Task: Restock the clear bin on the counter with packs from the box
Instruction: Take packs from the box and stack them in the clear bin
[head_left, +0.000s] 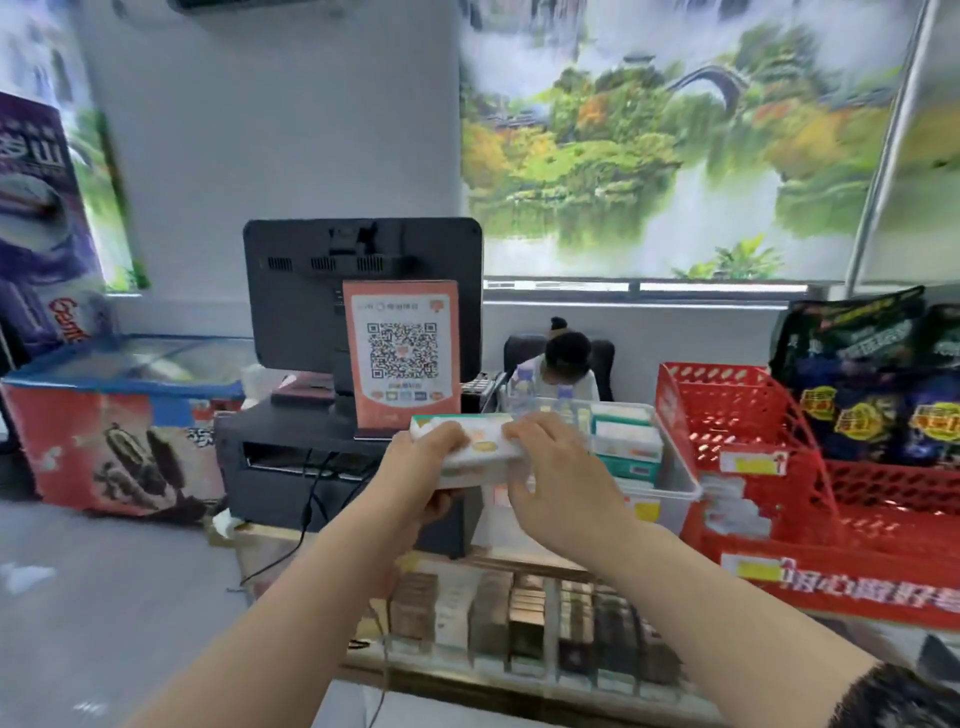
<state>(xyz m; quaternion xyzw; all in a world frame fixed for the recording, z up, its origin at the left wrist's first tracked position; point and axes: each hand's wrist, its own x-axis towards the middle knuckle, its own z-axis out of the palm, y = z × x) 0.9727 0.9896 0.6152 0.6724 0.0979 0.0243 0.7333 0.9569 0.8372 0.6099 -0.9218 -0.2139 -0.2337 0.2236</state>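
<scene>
Over counter (545, 567), left hand (422, 467), right hand (558, 486) clasp pack (485, 453).

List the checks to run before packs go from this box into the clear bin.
1. Box held firmly: ok, the left hand and the right hand both grip it.
2. Box opened: cannot tell, it is blurred and partly covered by fingers.
3. A hand free to pull packs: not ok, both hold the box.
4. Bin close by: ok, it stands just right of the box.
5. Room in the bin: cannot tell; packs stand in its right part, and the right hand hides the rest.
6. Red basket out of the way: ok, it sits beyond the bin.
</scene>
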